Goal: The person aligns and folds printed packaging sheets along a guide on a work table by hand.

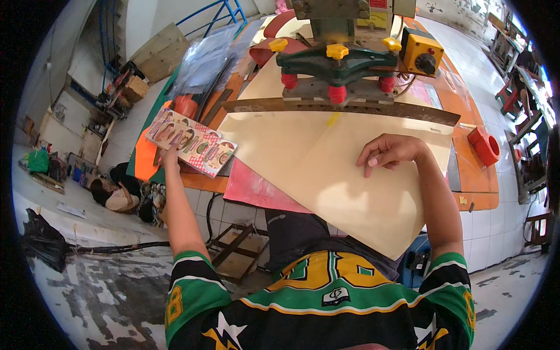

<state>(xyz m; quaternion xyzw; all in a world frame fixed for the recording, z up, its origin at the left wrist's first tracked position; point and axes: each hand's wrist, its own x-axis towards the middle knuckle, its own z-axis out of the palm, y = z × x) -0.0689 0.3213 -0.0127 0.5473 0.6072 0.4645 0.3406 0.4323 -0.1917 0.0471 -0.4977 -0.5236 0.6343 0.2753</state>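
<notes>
My left hand (169, 155) grips the near edge of a printed sheet (195, 143), glossy, with rows of food-like pictures and red checks. It lies at the table's left side, by the corner of a large cream sheet (291, 154); whether it is one layer or a stack I cannot tell. Over the right half of the cream sheet hovers or rests my right hand (392, 153), fingers loosely bent and apart, holding nothing. Across the cream sheet's far part stands a green press (335, 61) with yellow knobs and red feet, a long metal bar (344, 108) along its front.
A red pad (262, 189) shows under the cream sheet on the orange table (478, 186). At the right lies a red tape dispenser-like ring (484, 146), near a yellow control box (420, 51). Clear plastic sheets (207, 55) pile at far left. Another person (119, 195) sits low at left.
</notes>
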